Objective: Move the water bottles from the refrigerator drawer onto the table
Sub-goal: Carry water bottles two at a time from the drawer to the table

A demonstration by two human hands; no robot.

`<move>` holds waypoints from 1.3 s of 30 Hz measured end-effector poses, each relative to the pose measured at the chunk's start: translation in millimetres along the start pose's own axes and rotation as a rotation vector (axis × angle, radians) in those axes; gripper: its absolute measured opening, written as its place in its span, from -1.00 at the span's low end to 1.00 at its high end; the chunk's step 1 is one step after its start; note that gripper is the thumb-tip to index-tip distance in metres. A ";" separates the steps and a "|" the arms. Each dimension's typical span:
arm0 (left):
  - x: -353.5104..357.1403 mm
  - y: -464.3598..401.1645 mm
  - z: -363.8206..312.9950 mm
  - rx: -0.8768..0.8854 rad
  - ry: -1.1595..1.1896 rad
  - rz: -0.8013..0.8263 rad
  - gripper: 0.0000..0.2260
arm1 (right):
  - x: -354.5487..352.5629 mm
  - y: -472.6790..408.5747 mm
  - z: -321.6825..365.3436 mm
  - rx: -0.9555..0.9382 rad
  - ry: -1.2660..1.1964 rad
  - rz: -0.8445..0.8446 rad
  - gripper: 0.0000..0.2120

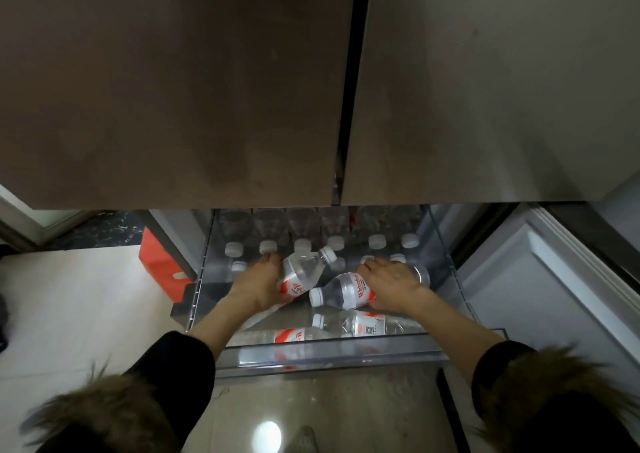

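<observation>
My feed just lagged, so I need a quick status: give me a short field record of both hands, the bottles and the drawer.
left hand: grips a tilted bottle, cap pointing up and away
right hand: grips a lying bottle, cap pointing left
drawer: pulled open, under the shut doors
back rows: upright bottles, white caps
front bottles: at least two lying flat
table: not in view

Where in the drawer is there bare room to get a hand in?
One bare patch of drawer floor: front left, between the left wall, the left hand and the lying bottle by the front rim. Crowded elsewhere: upright bottles line the back, and the right hand with its bottle sits above another lying bottle at right front.
</observation>
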State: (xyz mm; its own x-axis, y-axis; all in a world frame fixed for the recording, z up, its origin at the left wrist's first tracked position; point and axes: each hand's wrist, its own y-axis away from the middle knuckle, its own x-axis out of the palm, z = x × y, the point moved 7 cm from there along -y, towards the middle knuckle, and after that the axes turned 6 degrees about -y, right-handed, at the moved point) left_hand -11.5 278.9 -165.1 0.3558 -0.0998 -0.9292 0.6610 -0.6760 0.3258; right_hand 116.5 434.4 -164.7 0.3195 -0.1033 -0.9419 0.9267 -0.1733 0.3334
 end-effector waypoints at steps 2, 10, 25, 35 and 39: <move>-6.9 7.4 2.5 0.008 0.066 -0.036 -0.34 | -2.8 7.7 -1.0 0.009 -0.055 -0.024 -0.31; -48.3 59.5 3.4 0.151 0.282 -0.288 -0.39 | -48.3 43.7 2.3 -0.014 -0.367 -0.235 -0.43; -170.4 264.6 20.1 0.008 0.672 -0.911 -0.40 | -179.8 161.6 109.7 -0.260 -1.054 -0.721 -0.47; -122.4 461.4 175.4 -0.490 0.963 -1.183 -0.47 | -184.4 166.2 338.6 -0.558 -1.300 -0.398 -0.61; -81.2 573.7 249.3 -0.681 0.954 -1.249 -0.45 | -163.0 173.2 469.5 -0.680 -1.242 -0.232 -0.68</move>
State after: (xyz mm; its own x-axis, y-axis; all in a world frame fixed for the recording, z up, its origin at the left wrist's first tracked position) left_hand 174.1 -282.9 53.8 -0.4846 0.8158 -0.3156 0.8738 0.4351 -0.2170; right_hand 132.1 -38.7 65.5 0.1028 -0.9725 -0.2088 0.9594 0.1524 -0.2375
